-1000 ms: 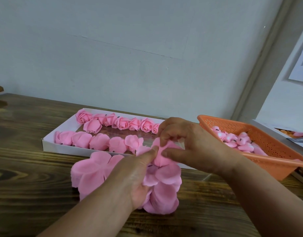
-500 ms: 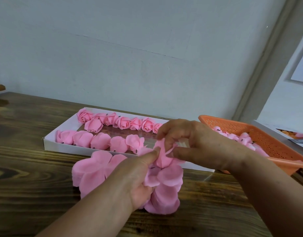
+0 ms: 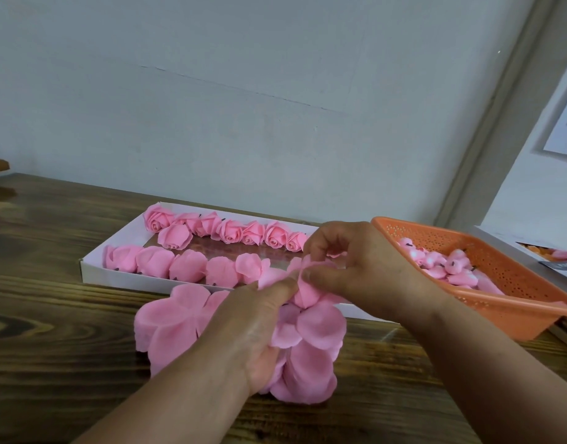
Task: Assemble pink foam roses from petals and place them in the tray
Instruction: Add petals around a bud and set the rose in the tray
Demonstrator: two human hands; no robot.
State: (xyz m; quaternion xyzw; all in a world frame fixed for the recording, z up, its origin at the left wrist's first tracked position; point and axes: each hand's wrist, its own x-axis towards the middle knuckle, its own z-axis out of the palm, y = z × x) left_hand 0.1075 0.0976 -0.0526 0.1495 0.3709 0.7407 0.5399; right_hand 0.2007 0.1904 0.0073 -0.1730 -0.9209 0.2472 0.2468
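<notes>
The petals were soft matte pink foam, rounded and cupped, lying on the dark grained wood bench. The white tray held two rows of finished roses; the perforated orange basket held pink buds. My left hand gripped the half-built rose above the bench, while my right hand had its fingers pinched together on a petal's edge.

Since a second ago we see our right hand has opened its upper fingers, lifting them off the rose bud near the frame's centre. The petal it pinches now wraps tighter around that bud, while our left hand's thumb presses closer.
</notes>
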